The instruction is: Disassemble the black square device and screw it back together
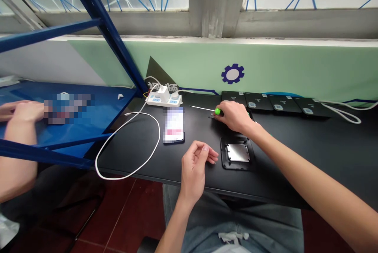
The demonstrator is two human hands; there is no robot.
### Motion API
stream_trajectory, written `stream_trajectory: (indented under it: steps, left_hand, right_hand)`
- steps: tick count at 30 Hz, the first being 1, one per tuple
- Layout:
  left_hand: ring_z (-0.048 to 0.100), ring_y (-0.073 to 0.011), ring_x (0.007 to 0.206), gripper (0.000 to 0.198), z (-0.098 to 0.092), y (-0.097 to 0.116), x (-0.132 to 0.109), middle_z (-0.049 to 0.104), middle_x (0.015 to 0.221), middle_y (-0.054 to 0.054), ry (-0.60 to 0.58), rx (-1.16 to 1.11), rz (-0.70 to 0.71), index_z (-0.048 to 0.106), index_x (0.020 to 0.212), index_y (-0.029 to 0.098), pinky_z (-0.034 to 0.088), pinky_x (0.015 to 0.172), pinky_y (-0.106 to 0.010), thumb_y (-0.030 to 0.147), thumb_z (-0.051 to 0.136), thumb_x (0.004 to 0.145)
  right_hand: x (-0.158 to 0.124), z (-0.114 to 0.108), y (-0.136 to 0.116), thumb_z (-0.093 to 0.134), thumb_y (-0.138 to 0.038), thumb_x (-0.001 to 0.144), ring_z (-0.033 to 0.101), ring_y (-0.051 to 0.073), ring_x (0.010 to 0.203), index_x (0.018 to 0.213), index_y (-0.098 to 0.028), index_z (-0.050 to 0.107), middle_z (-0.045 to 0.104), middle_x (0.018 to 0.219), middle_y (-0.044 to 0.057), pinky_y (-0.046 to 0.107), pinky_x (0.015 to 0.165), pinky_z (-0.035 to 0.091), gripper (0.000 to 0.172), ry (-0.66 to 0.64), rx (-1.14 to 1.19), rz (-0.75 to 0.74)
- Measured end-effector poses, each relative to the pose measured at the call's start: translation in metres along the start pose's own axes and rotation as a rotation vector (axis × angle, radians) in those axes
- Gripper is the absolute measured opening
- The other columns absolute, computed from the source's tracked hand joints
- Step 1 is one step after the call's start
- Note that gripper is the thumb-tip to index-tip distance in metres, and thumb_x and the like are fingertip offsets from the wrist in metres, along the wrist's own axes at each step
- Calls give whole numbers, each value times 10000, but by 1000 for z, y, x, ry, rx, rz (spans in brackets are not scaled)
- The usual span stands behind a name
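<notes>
My right hand point(233, 117) is shut on a green-handled screwdriver point(217, 111), whose thin shaft points left, over the black desk point(295, 158). Under its handle lie small dark parts point(212, 116), too small to identify. My left hand point(195, 162) hovers loosely curled and empty near the desk's front edge. To its right sits a black frame holding a silver metal plate point(237, 152), untouched by either hand. Behind my right hand stands a row of several flat black cases point(256, 101).
A phone point(174, 125) with a blurred screen, a white power strip point(163, 97) and a looped white cable point(126, 146) lie on the desk. At left, a blue metal shelf point(100, 21) frames a co-worker's hand point(26, 112).
</notes>
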State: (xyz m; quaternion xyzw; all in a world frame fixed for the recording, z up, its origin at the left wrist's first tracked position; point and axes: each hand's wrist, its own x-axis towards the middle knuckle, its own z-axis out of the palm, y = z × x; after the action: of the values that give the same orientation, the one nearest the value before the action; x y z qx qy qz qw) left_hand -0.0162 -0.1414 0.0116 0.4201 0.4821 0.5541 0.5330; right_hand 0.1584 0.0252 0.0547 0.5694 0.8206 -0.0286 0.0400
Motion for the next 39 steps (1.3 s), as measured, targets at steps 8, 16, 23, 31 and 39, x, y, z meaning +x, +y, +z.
stream_trajectory:
  steps: [8,16,23,31,39]
  left_hand:
    - [760,-201,787,419,0,0,0,824,893,-77,0,-3,1,735,914,196,613,768,-316,573,745,1098]
    - [764,-202,801,386,0,-1,-1,828,902,-74,-1,10,14,733,929,198,616,776,-314,535,724,1119]
    - [742,-194,815,359,-2,-1,-3,819,898,-61,-12,131,27,756,874,203,606,825,-315,472,733,1112]
    - [706,-193,895,225,5,-5,-7,812,1081,-22,-110,525,282,786,1067,252,588,834,-313,214,935,903]
    - [770,-264,1114,184,6,-12,-5,820,1209,-62,-199,675,404,853,1079,268,656,866,-354,166,920,942]
  right_hand:
    - [1,1,-5,767,-475,1116,747,276,1286,1490,-204,714,722,1504,133,514,1088,670,465,-23,21,12]
    - [0,1,-4,769,-475,1115,748,277,1284,1490,-202,713,724,1500,133,515,1086,670,467,15,81,27]
    - [-41,-18,20,733,-427,1130,753,246,1186,1319,-194,783,779,1346,103,443,1035,644,304,141,234,40]
    - [-122,-6,40,948,-505,893,751,214,974,1199,-304,855,769,1248,29,337,841,531,378,38,431,-66]
    - [-135,16,39,955,-456,883,778,237,1010,1270,-326,835,763,1320,28,359,860,500,426,-17,511,-59]
